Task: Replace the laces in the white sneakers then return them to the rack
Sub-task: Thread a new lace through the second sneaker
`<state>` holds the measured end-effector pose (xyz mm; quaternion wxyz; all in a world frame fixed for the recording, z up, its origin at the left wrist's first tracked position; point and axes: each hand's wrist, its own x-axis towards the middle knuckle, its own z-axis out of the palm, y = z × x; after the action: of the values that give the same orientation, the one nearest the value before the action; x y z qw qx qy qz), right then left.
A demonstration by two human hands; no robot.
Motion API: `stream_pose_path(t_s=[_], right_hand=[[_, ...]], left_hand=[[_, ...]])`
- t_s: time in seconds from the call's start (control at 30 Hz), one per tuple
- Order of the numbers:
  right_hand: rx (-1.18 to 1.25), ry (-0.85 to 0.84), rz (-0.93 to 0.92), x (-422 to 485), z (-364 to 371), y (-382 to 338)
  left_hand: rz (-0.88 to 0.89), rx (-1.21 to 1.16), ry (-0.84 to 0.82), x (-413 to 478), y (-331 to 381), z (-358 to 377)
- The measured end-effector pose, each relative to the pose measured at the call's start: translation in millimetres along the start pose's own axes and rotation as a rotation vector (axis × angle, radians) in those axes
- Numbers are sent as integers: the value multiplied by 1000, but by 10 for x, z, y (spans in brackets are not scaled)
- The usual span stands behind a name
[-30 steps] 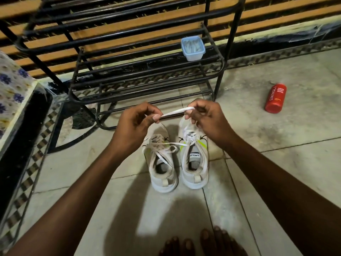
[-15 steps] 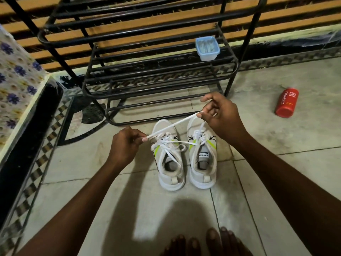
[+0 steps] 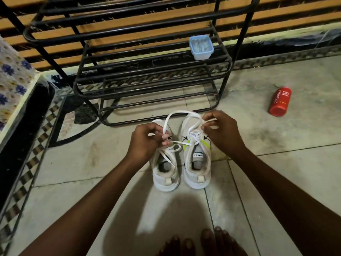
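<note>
Rack (image 3: 129, 122) bars stand at the back. Sneakers (image 3: 198, 179) sit side by side on the floor just in front of it. Left hand (image 3: 145, 143) and right hand (image 3: 223, 132) each pinch the lace (image 3: 177, 113), which loops up between them over the toes. I think the right shoe is being laced. Next, the tip must find a small hole, so aim with care.
</note>
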<state>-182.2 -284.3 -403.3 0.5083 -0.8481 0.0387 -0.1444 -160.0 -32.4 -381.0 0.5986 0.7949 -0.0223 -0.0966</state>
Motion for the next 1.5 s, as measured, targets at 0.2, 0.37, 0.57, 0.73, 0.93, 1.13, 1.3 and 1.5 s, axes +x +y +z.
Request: stream_pose_path(t_s=[0.2,0.37,0.57,0.73,0.93,1.13,1.3,1.5], right_hand=[[-47,-62,41,-367,45,116],[-62,-31,37,-520,59,166],[-18,42,130,-595,35,228],[102,11,257,-610,34,263],[229,29,354,-623,52,317],[276,42,372,-633,63,319],[312,35,378,-629,47,289],[311,59,369,-627,47,273]], left_hand=[[16,-11,-64,21,196,393],[-64,-87,-56,15,223,672],[-32,39,-94,-1,109,890],[-45,152,-89,-4,14,981],[-17,229,0,-22,-52,1013],[30,263,19,-46,-42,1081],[117,392,83,-92,-50,1108],[208,474,-2,-98,7,1087]])
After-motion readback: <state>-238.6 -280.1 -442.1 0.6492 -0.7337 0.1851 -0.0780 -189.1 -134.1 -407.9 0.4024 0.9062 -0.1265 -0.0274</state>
